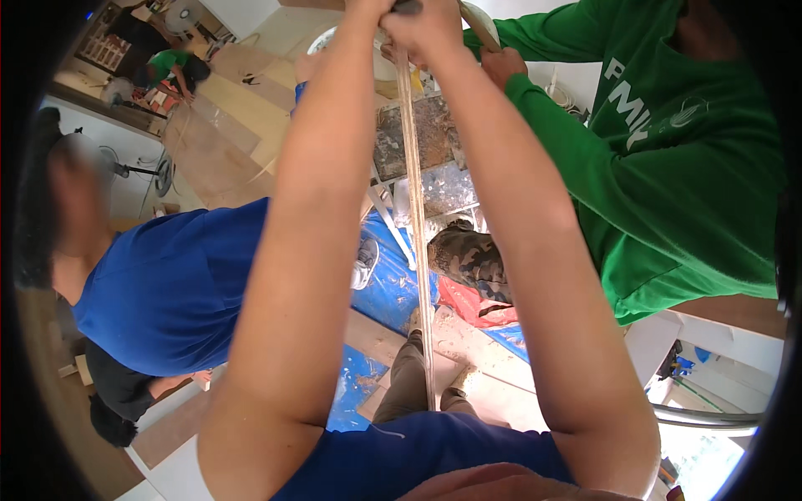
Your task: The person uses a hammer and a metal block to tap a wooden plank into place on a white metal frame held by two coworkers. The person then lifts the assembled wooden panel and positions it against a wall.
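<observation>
Both my arms reach up to the top edge of the view. My right hand [422, 32] is closed around the upper part of a long, thin wooden strip [415, 179], which runs down towards my body. My left hand [374, 5] is beside it, mostly cut off by the edge, with its fingers hidden. A small dark piece [408, 7], perhaps a handle, shows between my hands. Just to the right, the hand [503, 65] of a co-worker in a green sweatshirt [668, 167] grips a curved tan strip [478, 27].
A person in a blue shirt [171, 288] stands close on the left. Below me are a stained work surface [418, 138], a blue sheet [388, 271], red plastic [468, 302] and dusty boards [380, 334]. Someone in green [171, 68] crouches far left near a fan [182, 15].
</observation>
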The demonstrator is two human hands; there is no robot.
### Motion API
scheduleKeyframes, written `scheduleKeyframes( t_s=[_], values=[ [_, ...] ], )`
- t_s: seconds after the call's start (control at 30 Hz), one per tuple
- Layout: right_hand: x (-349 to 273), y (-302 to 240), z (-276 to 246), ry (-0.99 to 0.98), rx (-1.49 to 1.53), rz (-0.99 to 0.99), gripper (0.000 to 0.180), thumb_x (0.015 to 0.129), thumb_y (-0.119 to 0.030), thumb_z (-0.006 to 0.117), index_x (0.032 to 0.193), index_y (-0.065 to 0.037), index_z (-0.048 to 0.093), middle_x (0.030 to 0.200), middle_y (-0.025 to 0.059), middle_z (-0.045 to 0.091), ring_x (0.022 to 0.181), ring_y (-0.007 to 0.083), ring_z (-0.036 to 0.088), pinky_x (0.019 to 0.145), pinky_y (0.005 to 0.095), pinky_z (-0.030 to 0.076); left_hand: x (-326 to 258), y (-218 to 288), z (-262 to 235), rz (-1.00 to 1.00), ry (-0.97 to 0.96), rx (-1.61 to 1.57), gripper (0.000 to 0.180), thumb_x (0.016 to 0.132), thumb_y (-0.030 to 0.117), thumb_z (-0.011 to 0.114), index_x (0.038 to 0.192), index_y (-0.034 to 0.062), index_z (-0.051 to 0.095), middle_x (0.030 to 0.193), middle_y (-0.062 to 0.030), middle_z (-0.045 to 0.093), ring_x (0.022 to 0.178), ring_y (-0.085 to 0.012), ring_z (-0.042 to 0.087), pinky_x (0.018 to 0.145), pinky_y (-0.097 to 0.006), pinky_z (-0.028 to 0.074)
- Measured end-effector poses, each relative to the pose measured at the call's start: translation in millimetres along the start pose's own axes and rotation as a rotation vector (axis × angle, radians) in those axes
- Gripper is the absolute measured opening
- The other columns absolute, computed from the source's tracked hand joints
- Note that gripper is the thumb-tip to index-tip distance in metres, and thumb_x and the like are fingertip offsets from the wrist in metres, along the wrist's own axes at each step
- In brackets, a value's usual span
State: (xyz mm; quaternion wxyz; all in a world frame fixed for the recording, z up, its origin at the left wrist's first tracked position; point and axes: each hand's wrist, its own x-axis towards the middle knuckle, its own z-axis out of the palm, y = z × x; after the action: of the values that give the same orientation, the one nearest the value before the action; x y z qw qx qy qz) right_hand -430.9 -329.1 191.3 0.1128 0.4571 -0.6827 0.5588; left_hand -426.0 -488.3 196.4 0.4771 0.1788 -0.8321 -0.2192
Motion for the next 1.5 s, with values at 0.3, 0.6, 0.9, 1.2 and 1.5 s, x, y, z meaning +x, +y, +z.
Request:
scheduleKeyframes(
  t_s=[0.3, 0.6, 0.9, 1.2, 1.5],
  values=[
    [-208, -39, -58, -0.017, -0.166, -0.03, 0.085, 0.064, -0.014, 0.089, 0.142, 0.004, 0.062, 0.096, 0.0196, 0.055, 0.089, 0.0378, 0.055, 0.08, 0.0462, 0.048, -232, 83, -49, -0.061, -0.064, -0.087, 0.08, 0.102, 0.045, 0.066, 0.154, -0.0094, 0.037, 0.155, -0.0336, 0.041, 0.149, -0.0593, 0.03, 0.126, -0.064, 0.02],
    [-14, 5, -3, 0.205, -0.141, -0.23, 0.051, 0.078, -0.042, 0.081, 0.117, -0.009, 0.077, 0.085, 0.0257, 0.073, 0.083, 0.0399, 0.075, 0.068, 0.0471, 0.055, -26, 34, -5, -0.08, -0.034, 0.013, 0.056, 0.105, 0.046, 0.059, 0.124, -0.0072, 0.06, 0.13, -0.0332, 0.058, 0.123, -0.0494, 0.052, 0.11, -0.053, 0.042],
    [-145, -18, -23, -0.01, -0.131, 0.034, 0.077, 0.069, -0.025, 0.087, 0.142, -0.009, 0.067, 0.099, 0.0226, 0.058, 0.092, 0.0408, 0.058, 0.08, 0.0504, 0.049, -158, 53, -43, -0.109, -0.048, -0.118, 0.074, 0.1, 0.049, 0.066, 0.144, -0.0073, 0.047, 0.149, -0.0331, 0.047, 0.143, -0.0512, 0.039, 0.118, -0.064, 0.029],
    [-103, -10, -17, 0.108, -0.263, -0.014, 0.069, 0.075, -0.028, 0.082, 0.14, -0.009, 0.068, 0.092, 0.0251, 0.064, 0.085, 0.0416, 0.063, 0.075, 0.0483, 0.052, -113, 48, -20, -0.153, -0.004, -0.117, 0.072, 0.098, 0.054, 0.066, 0.141, -0.0009, 0.049, 0.148, -0.0263, 0.048, 0.143, -0.0507, 0.04, 0.117, -0.067, 0.029],
    [-31, 17, 12, 0.118, -0.251, -0.104, 0.058, 0.076, -0.035, 0.082, 0.127, -0.01, 0.073, 0.086, 0.024, 0.069, 0.08, 0.043, 0.066, 0.071, 0.0493, 0.053, -41, 1, 3, 0.061, 0.109, -0.04, 0.063, 0.104, 0.047, 0.061, 0.132, -0.0091, 0.059, 0.137, -0.0357, 0.057, 0.131, -0.05, 0.051, 0.114, -0.052, 0.041]
  ],
)
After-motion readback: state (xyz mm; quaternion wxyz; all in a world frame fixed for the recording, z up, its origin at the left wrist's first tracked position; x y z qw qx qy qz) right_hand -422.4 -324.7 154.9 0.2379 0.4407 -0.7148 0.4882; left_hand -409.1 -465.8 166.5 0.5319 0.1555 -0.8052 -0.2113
